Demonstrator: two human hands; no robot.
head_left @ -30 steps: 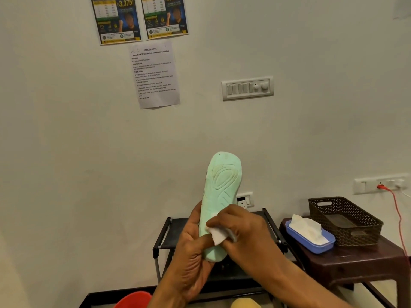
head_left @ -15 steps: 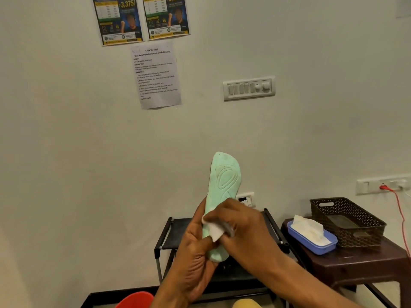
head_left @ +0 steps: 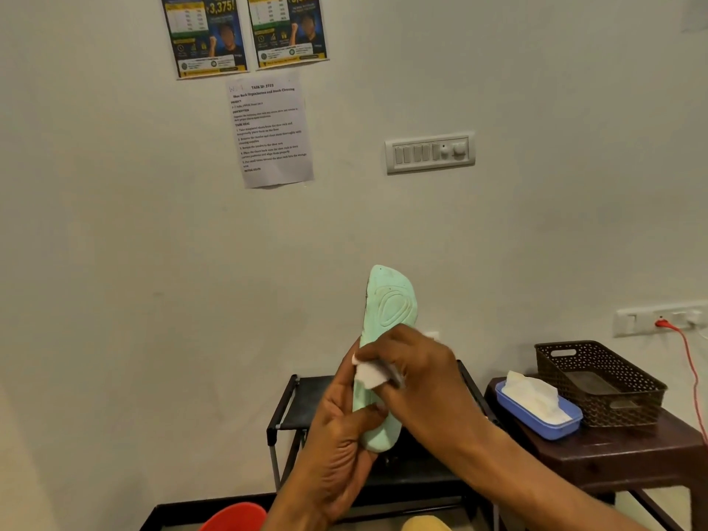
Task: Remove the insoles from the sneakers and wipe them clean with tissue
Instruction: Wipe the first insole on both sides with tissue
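A pale green insole [head_left: 389, 308] stands upright in front of me, its patterned underside facing me and its toe end up. My left hand [head_left: 337, 446] grips its lower heel end from the left. My right hand [head_left: 417, 377] presses a small folded white tissue [head_left: 369, 373] against the middle of the insole, with the fingers closed on the tissue. No sneakers are visible.
A black shoe rack [head_left: 287, 408] stands behind my hands against the wall. To the right, a dark brown stool [head_left: 620, 450] carries a blue tissue box [head_left: 536, 412] and a brown woven basket [head_left: 597, 381]. A red object [head_left: 233, 517] and a yellow object [head_left: 425, 525] show at the bottom edge.
My right hand with the tissue has slid a little up the insole. The insole has turned slightly, showing more of its left edge.
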